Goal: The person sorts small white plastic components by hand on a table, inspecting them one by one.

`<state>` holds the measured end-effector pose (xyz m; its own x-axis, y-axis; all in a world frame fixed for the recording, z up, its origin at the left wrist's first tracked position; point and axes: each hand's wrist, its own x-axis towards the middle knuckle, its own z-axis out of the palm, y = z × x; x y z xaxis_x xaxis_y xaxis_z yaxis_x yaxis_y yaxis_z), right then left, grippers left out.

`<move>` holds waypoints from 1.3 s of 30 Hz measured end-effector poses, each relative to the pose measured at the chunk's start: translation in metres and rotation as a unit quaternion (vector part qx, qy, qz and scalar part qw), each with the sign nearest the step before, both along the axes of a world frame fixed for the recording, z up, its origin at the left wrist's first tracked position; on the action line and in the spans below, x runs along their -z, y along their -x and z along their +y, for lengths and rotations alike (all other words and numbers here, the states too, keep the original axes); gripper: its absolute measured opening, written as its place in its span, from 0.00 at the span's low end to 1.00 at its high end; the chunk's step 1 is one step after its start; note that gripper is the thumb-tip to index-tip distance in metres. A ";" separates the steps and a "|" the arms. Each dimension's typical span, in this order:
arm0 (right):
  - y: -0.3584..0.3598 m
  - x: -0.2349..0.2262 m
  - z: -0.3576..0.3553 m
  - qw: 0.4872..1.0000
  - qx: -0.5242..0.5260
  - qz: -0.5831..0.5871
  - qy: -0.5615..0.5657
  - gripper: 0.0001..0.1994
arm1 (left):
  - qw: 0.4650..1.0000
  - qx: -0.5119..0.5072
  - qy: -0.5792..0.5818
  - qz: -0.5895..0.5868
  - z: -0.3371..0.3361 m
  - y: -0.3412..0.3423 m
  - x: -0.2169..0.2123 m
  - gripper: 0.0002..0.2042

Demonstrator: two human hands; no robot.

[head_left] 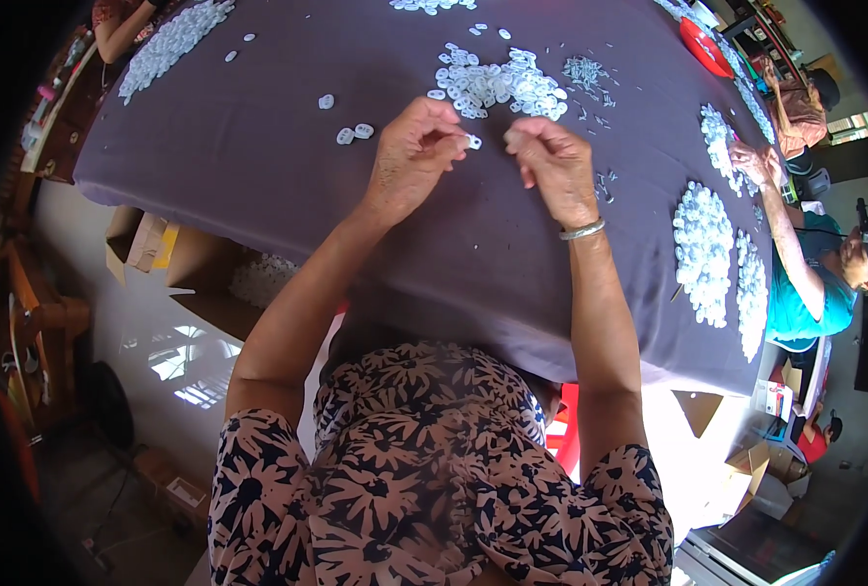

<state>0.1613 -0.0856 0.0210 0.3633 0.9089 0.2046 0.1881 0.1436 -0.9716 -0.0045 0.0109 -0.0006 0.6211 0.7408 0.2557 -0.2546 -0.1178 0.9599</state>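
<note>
Over the dark tablecloth [346, 186], my left hand [419, 156] pinches a small white plastic piece [474, 143] with a hole in its end. A short gap to the right, my right hand [556, 166] has its thumb and fingertips pressed together. Whatever it may hold is too small to make out. Just beyond both hands lies a loose pile of white oval plastic pieces [488, 86]. Small grey metal pins or screws [585, 73] are scattered to the right of that pile. A few single white oval pieces [345, 137] lie left of my left hand.
More piles of white pieces lie at the far left [170, 49] and the right [702, 249]. A red bowl [706, 49] sits at the far right edge. Co-workers sit along the right side, one in a teal shirt [800, 293]. An open cardboard box [209, 259] stands below the table's left edge.
</note>
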 end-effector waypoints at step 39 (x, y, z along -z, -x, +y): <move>-0.011 0.005 -0.002 0.988 -0.114 -0.085 0.061 0.04 | 0.998 0.022 -0.017 0.058 -0.014 -0.008 0.012 0.13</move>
<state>0.1721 -0.0879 0.0160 0.1164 0.9847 0.1295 0.3268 0.0851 -0.9413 0.0037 -0.0031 -0.0130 0.6793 0.7044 0.2058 -0.1484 -0.1427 0.9786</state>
